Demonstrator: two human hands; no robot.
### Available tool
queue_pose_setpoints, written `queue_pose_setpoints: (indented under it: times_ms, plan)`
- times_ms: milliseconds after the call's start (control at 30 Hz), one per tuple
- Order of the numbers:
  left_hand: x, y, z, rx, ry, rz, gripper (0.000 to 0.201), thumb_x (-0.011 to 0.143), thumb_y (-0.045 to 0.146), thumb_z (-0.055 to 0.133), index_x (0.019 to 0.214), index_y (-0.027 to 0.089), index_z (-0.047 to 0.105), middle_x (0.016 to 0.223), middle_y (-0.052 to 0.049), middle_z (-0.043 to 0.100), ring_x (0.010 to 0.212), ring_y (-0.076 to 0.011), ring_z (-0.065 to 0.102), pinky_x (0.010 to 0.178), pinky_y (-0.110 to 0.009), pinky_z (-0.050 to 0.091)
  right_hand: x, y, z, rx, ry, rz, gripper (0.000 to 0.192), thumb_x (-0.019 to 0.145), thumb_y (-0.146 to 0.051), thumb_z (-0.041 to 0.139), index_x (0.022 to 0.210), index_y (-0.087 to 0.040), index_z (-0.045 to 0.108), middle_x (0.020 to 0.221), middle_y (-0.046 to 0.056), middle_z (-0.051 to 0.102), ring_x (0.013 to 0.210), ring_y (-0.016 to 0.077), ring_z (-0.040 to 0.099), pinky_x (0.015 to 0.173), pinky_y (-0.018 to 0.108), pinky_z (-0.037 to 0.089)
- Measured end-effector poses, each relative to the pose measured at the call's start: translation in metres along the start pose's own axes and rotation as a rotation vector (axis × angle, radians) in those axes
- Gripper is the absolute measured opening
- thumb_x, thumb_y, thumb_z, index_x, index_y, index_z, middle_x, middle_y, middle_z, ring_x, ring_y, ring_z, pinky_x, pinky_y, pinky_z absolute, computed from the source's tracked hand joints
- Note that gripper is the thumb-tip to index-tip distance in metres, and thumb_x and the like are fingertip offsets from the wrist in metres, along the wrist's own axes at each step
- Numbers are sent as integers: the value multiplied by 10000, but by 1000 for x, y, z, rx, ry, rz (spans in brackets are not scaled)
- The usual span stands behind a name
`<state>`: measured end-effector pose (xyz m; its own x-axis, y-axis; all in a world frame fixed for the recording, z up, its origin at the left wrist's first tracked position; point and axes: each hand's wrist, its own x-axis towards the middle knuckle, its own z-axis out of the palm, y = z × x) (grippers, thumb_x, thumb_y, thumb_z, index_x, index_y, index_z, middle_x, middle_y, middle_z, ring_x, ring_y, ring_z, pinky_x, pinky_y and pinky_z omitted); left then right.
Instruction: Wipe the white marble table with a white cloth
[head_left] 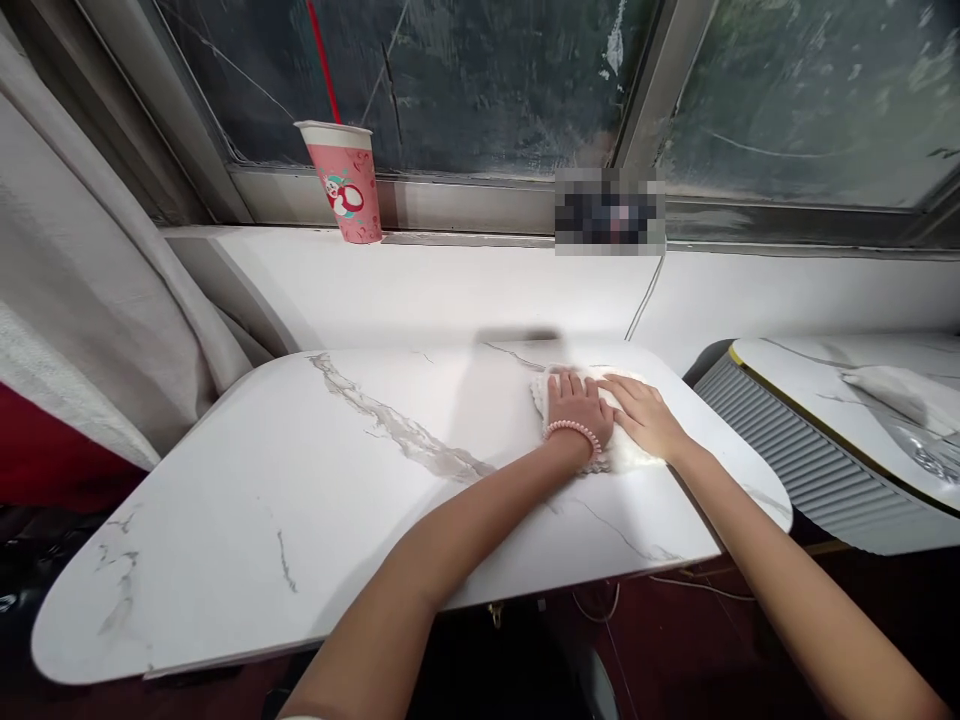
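Note:
A white cloth with a scalloped edge lies spread on the right part of a white marble-patterned table. My left hand rests flat on the cloth's left side, fingers stretched forward; a pink bead bracelet circles its wrist. Beside it, my right hand presses on the cloth's right side with its fingers extended toward the left. Both hands are open and close together, with the cloth underneath their palms. Part of the cloth is hidden by the hands.
On the window ledge stands a pink paper cup with a red straw. A blurred-out object sits farther right, a white cable hanging below. A grey curtain borders the left. Another marble-topped table stands at right.

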<state>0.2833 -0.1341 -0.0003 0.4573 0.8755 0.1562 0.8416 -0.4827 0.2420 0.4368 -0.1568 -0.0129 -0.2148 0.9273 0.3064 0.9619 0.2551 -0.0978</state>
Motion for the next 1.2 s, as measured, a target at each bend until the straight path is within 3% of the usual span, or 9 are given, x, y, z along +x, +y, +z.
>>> queue_pose_setpoints:
  times_ms: [300,500,700,867,967,1067,1200]
  plan:
    - [-90,32,-8,0,-44,121,613,981,370,308,1490,33,363,1547,-227,366,1465,-374,264,1208,-574,149,-99,-34,-26,-9,26,-51,479,977,-410,322,1426,-287,433,1455,107,493,1344,305,439,1064,542,374]
    - [-104,57,-5,-44,-12,184,609,967,359,331,1465,13,386,1523,-243,391,1440,-380,301,1194,-585,172,-128,-20,-40,29,-7,38,469,949,-413,368,1406,-347,448,1452,64,507,1344,296,460,1055,541,405]
    - [-79,79,6,-30,12,195,593,980,360,299,1461,31,405,1507,-219,423,1423,-362,330,1201,-561,169,-121,15,-44,95,-3,119,464,900,-371,405,1350,-347,514,1431,51,535,1331,300,482,1055,541,412]
    - [-46,79,8,-44,-7,204,557,974,356,318,1436,71,444,1489,-182,453,1402,-322,350,1200,-524,179,-97,29,-38,106,29,245,486,862,-307,413,1324,-377,551,1377,6,584,1239,302,556,993,527,455]
    - [-19,68,10,-68,10,199,525,971,338,330,1404,77,474,1454,-183,481,1372,-301,375,1200,-496,186,-71,33,-28,77,88,292,456,888,-332,398,1307,-378,570,1337,10,609,1229,315,543,991,560,423]
    - [11,48,13,-79,31,169,490,965,336,349,1362,101,515,1404,-173,519,1347,-290,397,1199,-478,189,-33,35,-15,117,150,247,406,899,-345,402,1249,-350,607,1298,26,628,1228,309,527,1015,552,389]
    - [52,15,12,-69,16,90,493,968,351,338,1376,130,504,1433,-149,504,1382,-279,373,1202,-465,177,23,36,2,166,138,207,350,890,-332,406,1148,-291,639,1277,51,638,1230,308,512,1042,536,360]
